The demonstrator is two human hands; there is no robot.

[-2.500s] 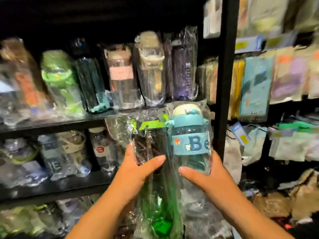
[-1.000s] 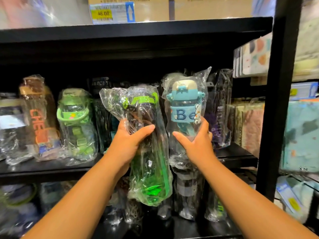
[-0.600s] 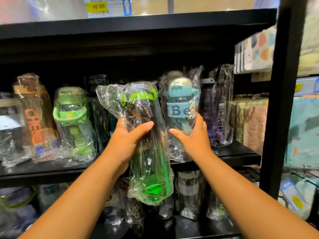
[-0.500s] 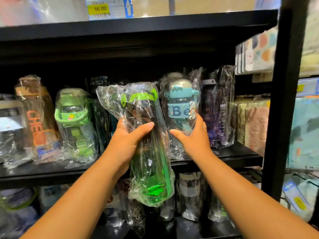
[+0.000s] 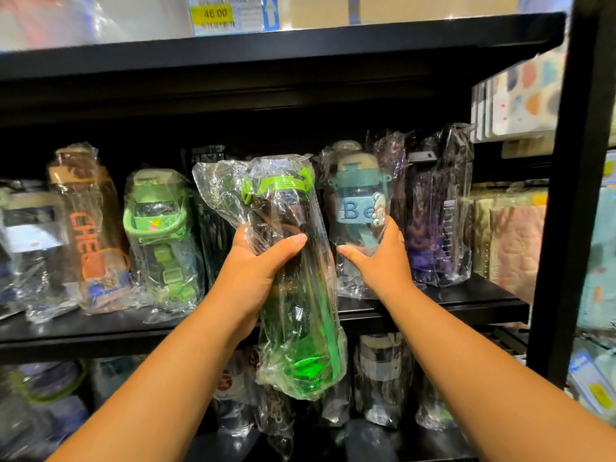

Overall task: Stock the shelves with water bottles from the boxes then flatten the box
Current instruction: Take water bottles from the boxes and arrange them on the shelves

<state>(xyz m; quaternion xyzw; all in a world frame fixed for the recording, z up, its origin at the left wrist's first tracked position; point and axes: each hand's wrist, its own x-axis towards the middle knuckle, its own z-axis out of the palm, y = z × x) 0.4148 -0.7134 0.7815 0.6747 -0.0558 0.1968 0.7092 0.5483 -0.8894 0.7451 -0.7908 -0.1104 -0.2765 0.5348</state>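
1. Starting from what is nearest to me: the left hand [image 5: 256, 271] holds the green bottle [image 5: 293, 295] around its middle, thumb across the front and fingers curled behind the plastic bag.
2. The green bottle is in the air in front of the shelf [image 5: 466, 295]. Its long axis is almost upright, with the cap a little to the left, and its bottom hangs below the shelf's front edge.
3. A little farther, the right hand [image 5: 380, 258] grips the lower part of the blue bottle [image 5: 360, 208], thumb at the front and fingers wrapped around its right side.
4. The blue bottle is upright over the shelf, just beside the purple bottle [image 5: 436, 211]. Its bag touches the board, but I cannot tell if its weight rests there.
5. I think the blue bottle is almost placed, so the right hand only needs to let go.
6. The next move depends on the green bottle: the free place lies up and behind from the left hand, between the blue bottle and the light green bottle [image 5: 160, 235]. I would lift it above the edge first, then push it in upright.
7. A dark bottle [image 5: 213, 208] stands at the back of this gap, so the depth may be short.
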